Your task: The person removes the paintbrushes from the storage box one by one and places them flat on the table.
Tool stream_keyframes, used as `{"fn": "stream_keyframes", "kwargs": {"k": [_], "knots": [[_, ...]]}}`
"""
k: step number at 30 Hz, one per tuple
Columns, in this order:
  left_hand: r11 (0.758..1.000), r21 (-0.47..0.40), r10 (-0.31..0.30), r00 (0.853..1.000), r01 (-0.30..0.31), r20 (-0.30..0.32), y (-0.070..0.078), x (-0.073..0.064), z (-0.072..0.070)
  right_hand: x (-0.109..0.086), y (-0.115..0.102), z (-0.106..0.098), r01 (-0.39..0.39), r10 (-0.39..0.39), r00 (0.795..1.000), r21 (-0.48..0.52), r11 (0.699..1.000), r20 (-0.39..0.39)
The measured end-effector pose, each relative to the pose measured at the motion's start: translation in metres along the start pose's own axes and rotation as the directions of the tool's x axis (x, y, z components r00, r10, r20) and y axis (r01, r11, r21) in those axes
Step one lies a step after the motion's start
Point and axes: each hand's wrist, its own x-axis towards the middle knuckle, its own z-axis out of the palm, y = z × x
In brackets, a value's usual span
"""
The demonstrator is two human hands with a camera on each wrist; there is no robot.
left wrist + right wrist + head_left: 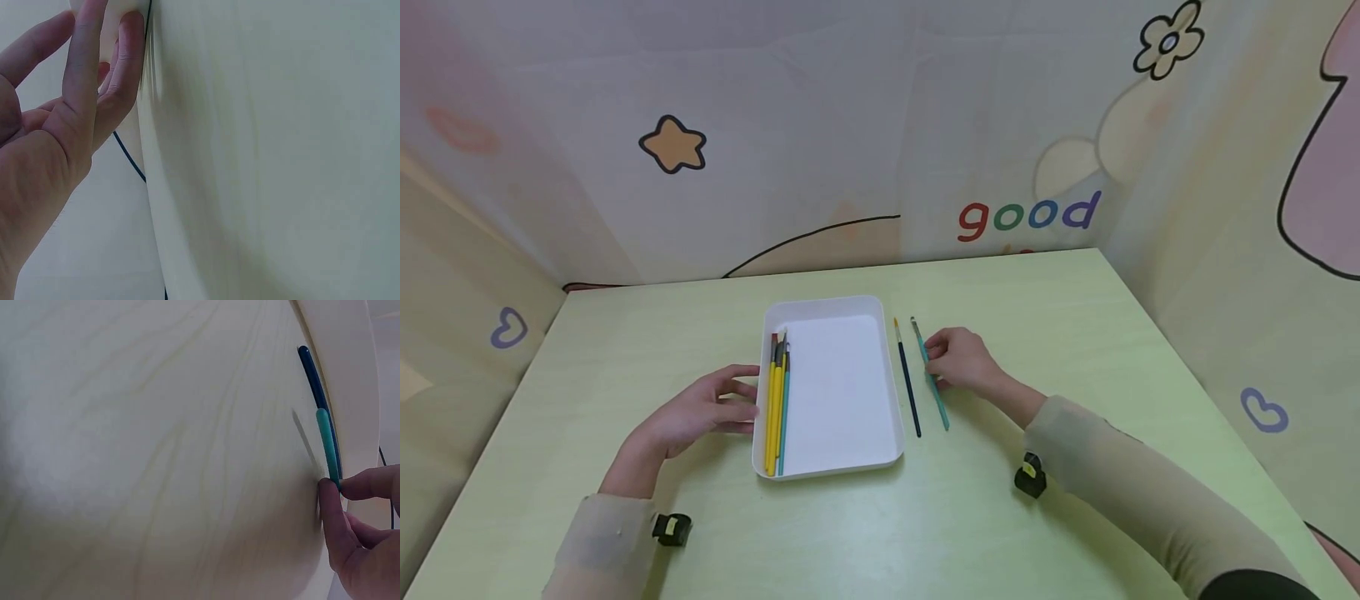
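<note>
Right of centre, the turquoise brush (939, 406) was pinched by the right hand (961, 360), best handled level, while the white tray (842, 387), mid-frame, was apparently only touched by the loosely spread left hand (703, 408).

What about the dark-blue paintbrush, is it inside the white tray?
No, the dark-blue paintbrush lies on the table between the white tray and the right hand.
</note>
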Motion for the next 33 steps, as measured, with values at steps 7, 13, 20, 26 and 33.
{"fn": "stream_keyframes", "kwargs": {"k": [7,13,20,26,33], "knots": [[1.000,-0.005,-0.001,1.000,0.001,-0.002,-0.001,0.000,0.000,0.001,-0.002,0.002,0.020,-0.020,1.000,-0.103,0.994,0.000],[1.000,0.002,-0.006,1.000,0.006,-0.002,-0.001,0.000,0.000,0.000,-0.002,0.001,0.030,-0.028,0.999,-0.140,0.990,0.016],[1.000,0.005,-0.004,1.000,0.004,0.000,-0.002,0.001,-0.001,-0.002,-0.002,-0.001,0.035,-0.031,0.999,-0.149,0.988,0.032],[1.000,0.002,-0.007,1.000,0.008,-0.004,-0.002,0.001,-0.001,-0.002,-0.004,-0.003,0.047,-0.041,0.998,-0.163,0.986,0.040],[1.000,-0.006,-0.003,1.000,0.003,-0.001,-0.002,0.002,-0.001,-0.003,-0.013,-0.009,0.062,-0.059,0.998,-0.127,0.990,0.034]]}}
